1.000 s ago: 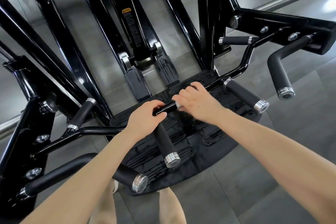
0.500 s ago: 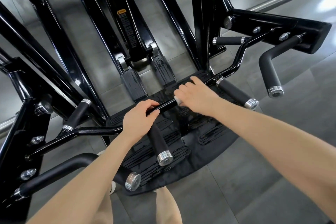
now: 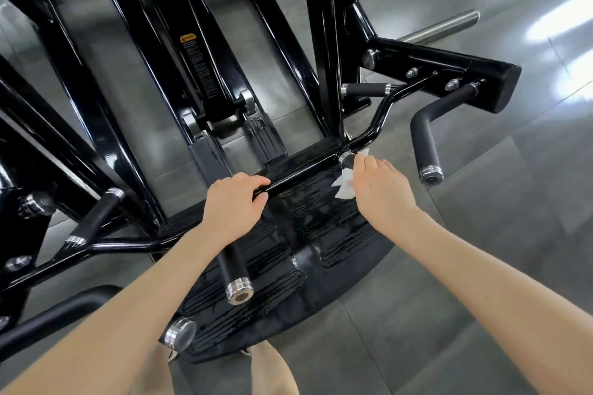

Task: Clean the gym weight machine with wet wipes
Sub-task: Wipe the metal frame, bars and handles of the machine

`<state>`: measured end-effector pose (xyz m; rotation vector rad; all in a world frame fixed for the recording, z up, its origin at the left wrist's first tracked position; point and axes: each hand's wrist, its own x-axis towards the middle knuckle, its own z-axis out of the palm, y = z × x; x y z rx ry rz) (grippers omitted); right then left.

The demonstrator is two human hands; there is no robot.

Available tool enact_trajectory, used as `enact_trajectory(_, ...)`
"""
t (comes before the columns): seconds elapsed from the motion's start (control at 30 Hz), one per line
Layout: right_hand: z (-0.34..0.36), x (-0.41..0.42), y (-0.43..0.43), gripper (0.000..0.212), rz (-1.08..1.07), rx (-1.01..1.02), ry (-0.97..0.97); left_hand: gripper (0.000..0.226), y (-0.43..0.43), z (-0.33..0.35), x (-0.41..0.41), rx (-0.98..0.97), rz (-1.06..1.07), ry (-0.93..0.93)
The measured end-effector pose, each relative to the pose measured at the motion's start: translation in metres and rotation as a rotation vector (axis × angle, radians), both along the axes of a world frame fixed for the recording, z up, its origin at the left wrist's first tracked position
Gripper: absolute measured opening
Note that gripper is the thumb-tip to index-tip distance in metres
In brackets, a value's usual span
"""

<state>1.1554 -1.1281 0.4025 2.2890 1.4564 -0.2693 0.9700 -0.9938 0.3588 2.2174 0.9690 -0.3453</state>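
White against the black steel, a crumpled wipe [image 3: 344, 185] is bunched in a person's right hand [image 3: 382, 194] at the top end of a padded handle on a weight machine [image 3: 323, 42], just below the handle's chrome collar [image 3: 347, 157]. The right arm reaches in from the lower right edge, nearly straight, with the back of the hand turned up. Its fingers curl down over the wipe and the handle beneath, which the hand hides. Folds of the wipe stick out to the left of the hand and past the fingertips.

The left hand [image 3: 236, 204] grips the thin gloss-black crossbar [image 3: 301, 174] near its middle, well apart from the right hand. Its fingers are pressed together and wrapped over the top of the bar, and the thumb hooks underneath. The left forearm runs up from the lower left corner.

A second padded handle [image 3: 233, 266] hangs down from the crossbar under the left hand and ends in a chrome cap [image 3: 239, 295]. Beneath both hands lies a ribbed black footplate [image 3: 340, 247] on a grey tiled floor [image 3: 481, 282]. A curved padded grip [image 3: 423, 144] juts from the frame at right, and a yellow-headed warning label [image 3: 192, 51] marks a sloping beam behind.
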Motion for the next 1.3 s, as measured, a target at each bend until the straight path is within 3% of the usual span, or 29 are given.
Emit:
enact_trajectory(0.23,0.002,-0.004,0.025,0.025,-0.173,-0.101,0.072,0.045,-0.018,0.002,0.001,0.096,-0.071,0.157)
enact_trajectory(0.47,0.010,-0.020,-0.030,0.024,-0.090,0.002,-0.226,0.042,-0.019,0.017,-0.013,0.078,-0.119,0.198)
enact_trajectory(0.57,0.002,-0.018,-0.002,0.030,-0.108,-0.139,-0.205,0.037,-0.015,0.027,-0.017,0.087,-0.110,0.146)
enact_trajectory(0.83,0.011,-0.022,-0.005,0.019,-0.072,-0.100,-0.250,0.027,-0.008,0.061,-0.040,0.138,-0.018,-0.111)
enact_trajectory(1.03,0.027,-0.028,-0.023,0.031,-0.225,0.124,-0.024,0.026,-0.011,0.061,-0.047,0.094,-0.010,-0.165)
enact_trajectory(1.17,0.054,-0.033,-0.035,0.045,-0.381,0.384,0.121,0.026,-0.017,0.061,-0.036,0.049,0.015,-0.220)
enact_trajectory(1.3,0.077,-0.024,-0.033,0.024,-0.674,0.642,0.502,0.026,-0.025,0.058,-0.011,-0.015,0.054,-0.251)
